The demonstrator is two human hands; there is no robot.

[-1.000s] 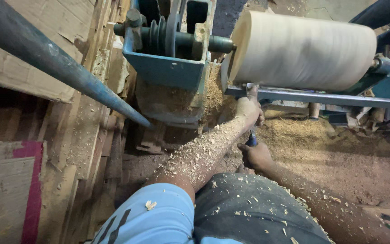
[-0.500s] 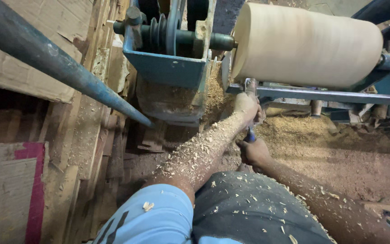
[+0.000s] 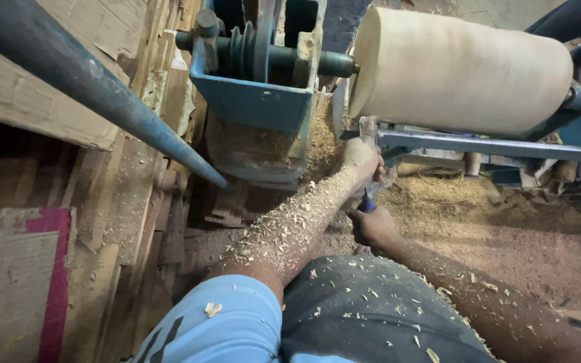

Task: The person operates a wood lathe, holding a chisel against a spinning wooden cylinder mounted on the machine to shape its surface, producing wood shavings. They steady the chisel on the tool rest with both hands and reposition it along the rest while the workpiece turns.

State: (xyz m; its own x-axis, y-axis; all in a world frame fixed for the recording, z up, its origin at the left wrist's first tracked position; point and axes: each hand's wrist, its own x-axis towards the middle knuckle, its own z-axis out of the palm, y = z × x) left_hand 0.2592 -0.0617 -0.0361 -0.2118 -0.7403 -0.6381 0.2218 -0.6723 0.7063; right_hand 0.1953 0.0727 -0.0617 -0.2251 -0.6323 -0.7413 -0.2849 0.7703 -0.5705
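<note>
A thick pale wooden cylinder [image 3: 462,70] is mounted on a blue lathe [image 3: 253,101] at the top of the head view. My left hand [image 3: 360,160] grips the front of a chisel [image 3: 368,134] near the grey tool rest [image 3: 492,144], with the blade at the cylinder's left end. My right hand [image 3: 373,225] holds the chisel's blue handle [image 3: 368,202] just below. Both forearms are covered in wood shavings.
A blue metal bar [image 3: 89,91] slants across the upper left. Wooden planks [image 3: 139,202] and cardboard [image 3: 8,289] lie at the left. Sawdust [image 3: 479,215] is heaped under the lathe. My lap, in dark shorts [image 3: 371,316], fills the bottom.
The view has shifted slightly downward. My hands and the chisel stay in the same spot at the cylinder's left end.
</note>
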